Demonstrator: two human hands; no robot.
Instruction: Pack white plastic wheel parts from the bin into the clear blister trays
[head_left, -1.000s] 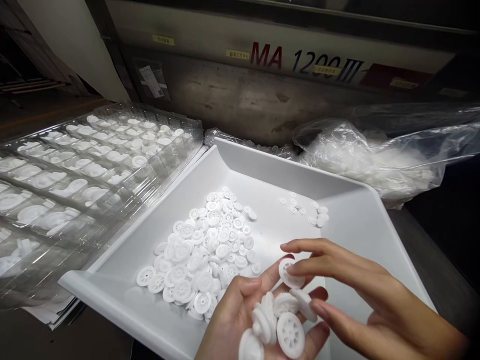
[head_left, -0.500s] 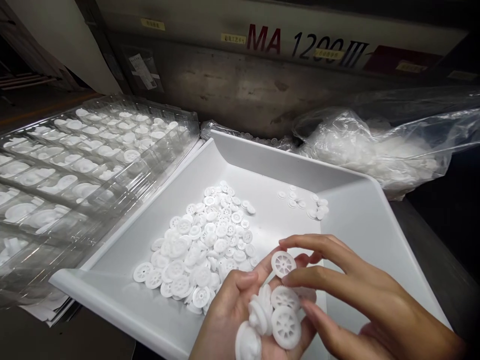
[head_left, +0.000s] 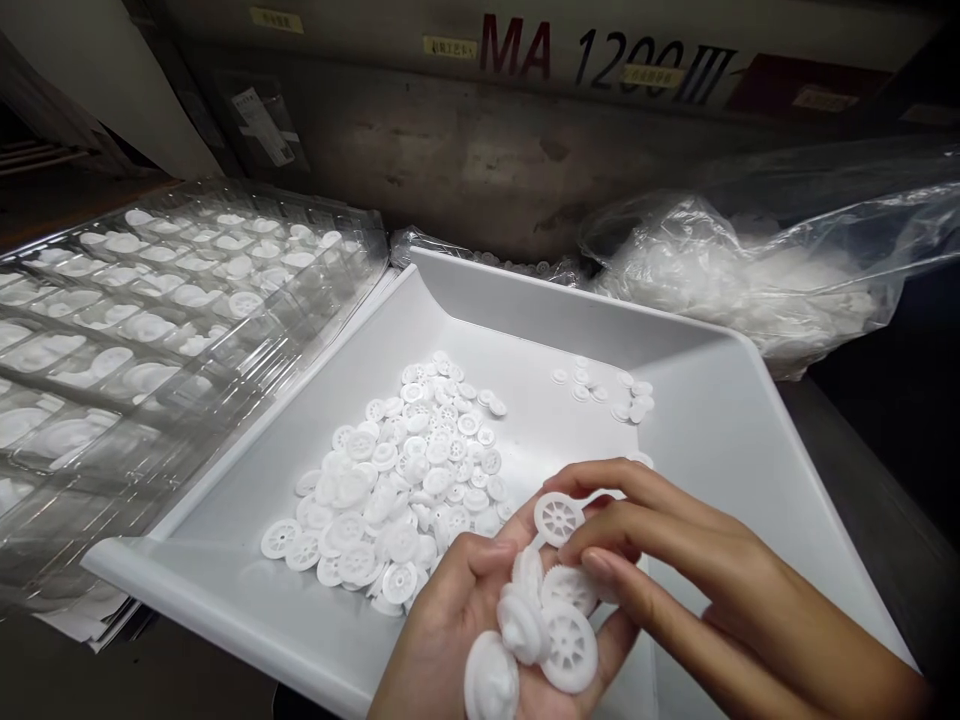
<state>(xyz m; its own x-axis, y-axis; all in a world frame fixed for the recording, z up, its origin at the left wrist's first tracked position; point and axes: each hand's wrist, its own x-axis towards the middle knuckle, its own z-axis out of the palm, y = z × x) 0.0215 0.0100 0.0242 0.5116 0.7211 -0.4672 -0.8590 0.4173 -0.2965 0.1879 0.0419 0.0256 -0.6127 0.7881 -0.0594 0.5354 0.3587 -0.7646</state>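
Observation:
Several white plastic gears (head_left: 568, 645) rest in the cupped palm of my left hand (head_left: 450, 620), above the front of a grey scoop-shaped tray (head_left: 697, 390). Some show spoked faces, others a raised hub. My right hand (head_left: 690, 560) reaches over from the right, its fingers bent around a spoked gear (head_left: 559, 519) at the top of the handful. Part of the handful is hidden behind those fingers. A large heap of similar white gears (head_left: 405, 470) lies in the tray, left of my hands.
A few loose gears (head_left: 581, 378) lie in the tray's far right part. On the left stands a clear compartment tray (head_left: 247, 330) filled with white parts. A clear plastic bag (head_left: 750, 280) of white parts sits at the back right. A machine panel (head_left: 450, 130) rises behind.
My right hand's fingers have curled in closer over the gears in my left palm. The gears in the palm have shifted slightly. The whole view has moved a little.

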